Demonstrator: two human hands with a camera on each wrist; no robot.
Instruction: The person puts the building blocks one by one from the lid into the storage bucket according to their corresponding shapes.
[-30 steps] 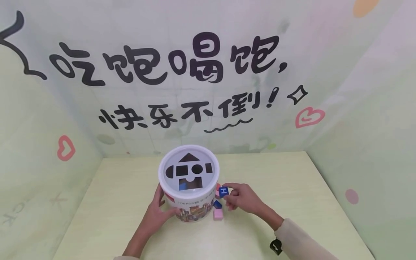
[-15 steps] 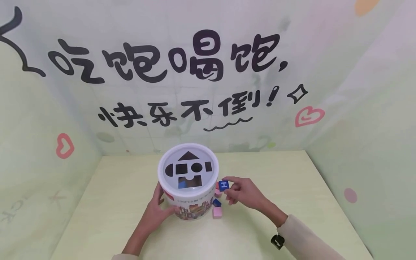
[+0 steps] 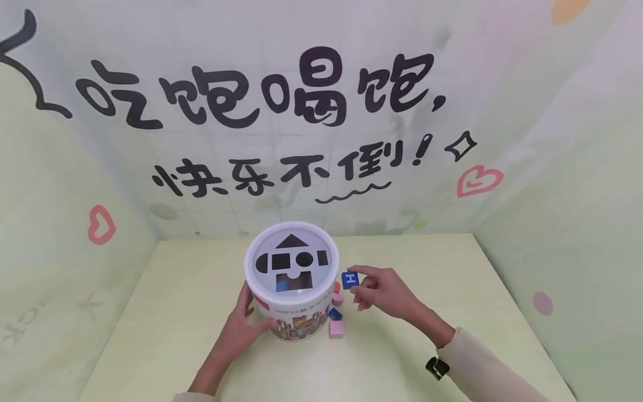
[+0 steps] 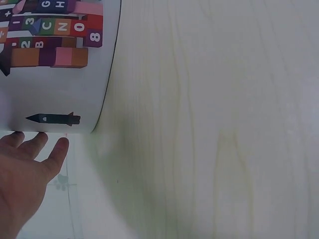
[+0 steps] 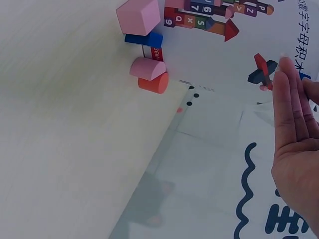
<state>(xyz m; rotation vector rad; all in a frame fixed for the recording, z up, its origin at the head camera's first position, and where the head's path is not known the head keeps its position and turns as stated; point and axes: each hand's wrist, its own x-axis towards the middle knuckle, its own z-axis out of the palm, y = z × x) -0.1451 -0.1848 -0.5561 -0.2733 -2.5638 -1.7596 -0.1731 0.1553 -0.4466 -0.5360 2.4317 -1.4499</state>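
A white bucket (image 3: 301,312) with printed block pictures stands on the table, its lid (image 3: 262,276) cut with several shaped holes. My left hand (image 3: 243,332) holds the bucket's left side, thumb at the front and fingers reaching round behind. To the right of the bucket, my right hand (image 3: 385,291) pinches a blue letter block (image 3: 350,280) marked H between thumb and index finger, above the table. In the right wrist view that block (image 5: 305,76) is mostly hidden behind the fingers. Below it, against the bucket, lie a pink cube (image 5: 138,16), a blue block (image 5: 144,39), a pink half-round block (image 5: 147,66) and an orange cylinder (image 5: 154,83).
The pale wooden table (image 3: 432,268) meets a printed back wall (image 3: 321,215) with large black lettering. Side walls (image 3: 567,262) enclose it left and right. Through the front hole of the lid something blue (image 3: 283,285) shows inside the bucket.
My right hand has risen slightly and moved right, away from the bucket, with the blue letter block. The left hand and the bucket have stayed in place.
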